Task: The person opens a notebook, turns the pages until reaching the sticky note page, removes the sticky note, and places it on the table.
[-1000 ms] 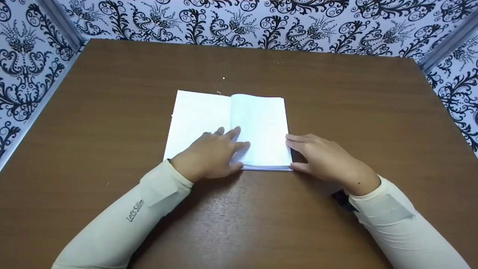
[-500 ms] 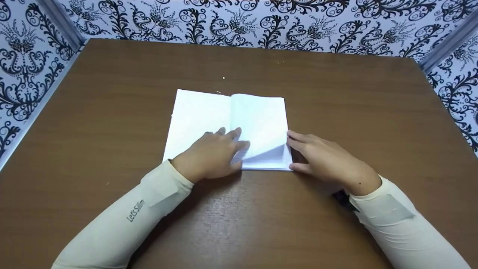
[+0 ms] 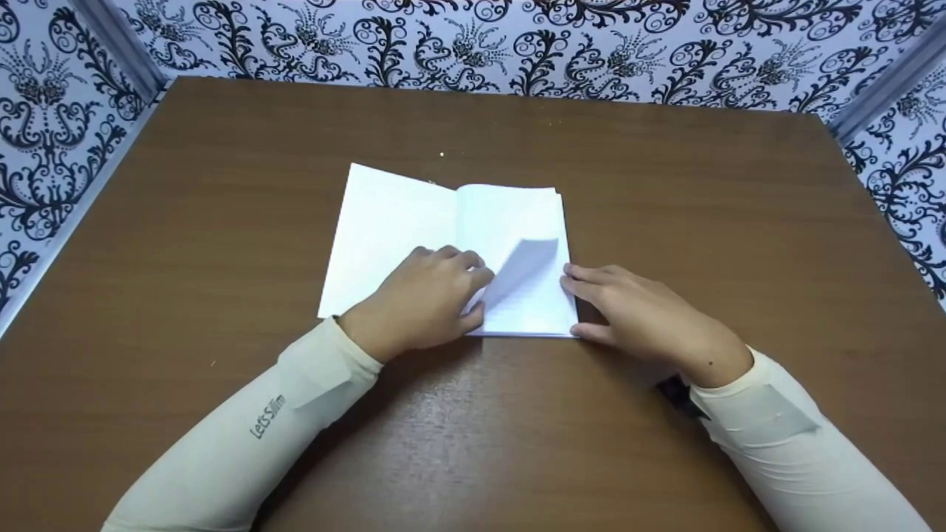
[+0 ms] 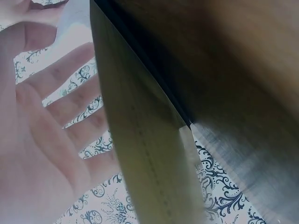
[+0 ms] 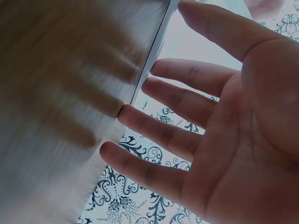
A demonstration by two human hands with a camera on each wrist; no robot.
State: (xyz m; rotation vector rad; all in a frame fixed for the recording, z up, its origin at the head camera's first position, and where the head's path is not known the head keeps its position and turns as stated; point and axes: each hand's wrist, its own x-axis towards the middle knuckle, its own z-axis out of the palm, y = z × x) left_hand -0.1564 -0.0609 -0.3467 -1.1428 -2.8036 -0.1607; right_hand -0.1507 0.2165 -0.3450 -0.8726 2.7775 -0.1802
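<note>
An open notebook [image 3: 399,214] with blank-looking white pages lies on the brown table. Its left side rises toward the outer edge. My left hand [image 3: 425,299] lies across the lower left page, its fingertips at the inner fold and its thumb near the bottom edge. In the left wrist view its fingers stretch out behind the tan underside of the notebook's left side, which hides the tips. My right hand [image 3: 635,314] is beside the right page [image 3: 510,214], its fingertips and thumb touching the outer edge. The right wrist view shows those fingers spread and nearly straight. A grey shadow falls across the right page.
The table [image 3: 665,185] reaches back to a wall with black-and-white scroll-patterned paper [image 3: 473,44]. A few tiny white specks [image 3: 442,154] lie beyond the notebook. Pale sleeves [image 3: 295,414] cover both forearms.
The notebook's left side has tilted up. My left fingers have bent and drawn in slightly at the fold. A shadow has appeared on the right page and moved up it. My right hand is nearly still.
</note>
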